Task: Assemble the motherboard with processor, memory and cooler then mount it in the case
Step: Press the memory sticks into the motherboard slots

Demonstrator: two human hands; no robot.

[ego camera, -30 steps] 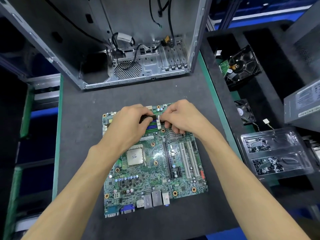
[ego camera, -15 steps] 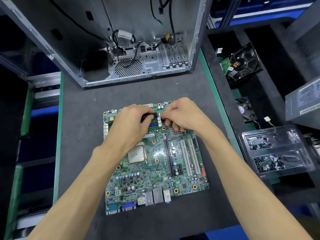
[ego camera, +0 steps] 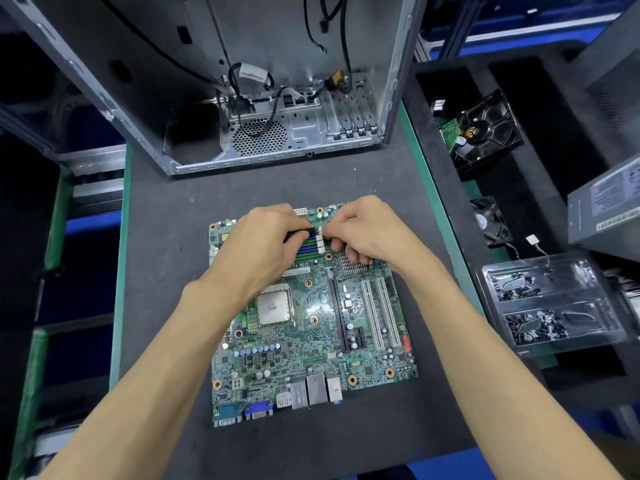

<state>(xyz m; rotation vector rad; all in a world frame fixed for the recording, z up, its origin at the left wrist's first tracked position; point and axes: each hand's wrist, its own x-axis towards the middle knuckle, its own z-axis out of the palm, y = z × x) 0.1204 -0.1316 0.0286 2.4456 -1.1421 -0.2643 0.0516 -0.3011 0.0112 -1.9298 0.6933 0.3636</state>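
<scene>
Currently the left hand [ego camera: 258, 242] has its fingers curled, pinching the dark memory module [ego camera: 300, 233] over the slots at the far edge of the motherboard [ego camera: 311, 344]. Directly right of those fingertips, the right hand [ego camera: 369, 228] pinches a white slot latch [ego camera: 320, 233]. The processor [ego camera: 273, 308] sits below the left wrist. The case [ego camera: 277, 98] stands beyond both hands.

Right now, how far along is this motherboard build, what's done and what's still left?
Done: the processor sits in its socket on the motherboard. In hand: the left hand holds a dark memory stick over the memory slots, and the right hand pinches at the white slot latches. Left: no cooler covers the processor, and the open case holds no board.
</scene>
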